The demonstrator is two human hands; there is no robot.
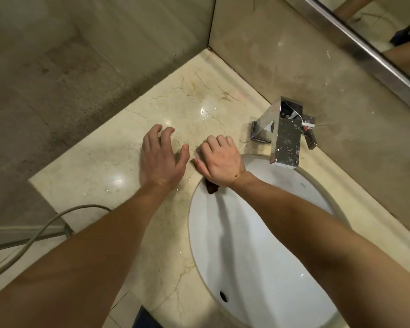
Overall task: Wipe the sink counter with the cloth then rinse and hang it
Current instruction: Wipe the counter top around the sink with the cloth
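The beige marble sink counter runs from the back corner to the near edge, wet and shiny in spots. My left hand hovers or rests on it, palm down and fingers spread, holding nothing. My right hand lies at the rim of the white sink, fingers curled under, gripping a dark brown cloth. Only a small end of the cloth shows below the wrist, hanging over the sink's edge; the rest is hidden under the hand.
A chrome square tap stands behind the sink, right of my right hand. A tiled wall rises behind it, with a mirror's metal frame at top right. Left of the counter the floor drops away; a grey hose curves there.
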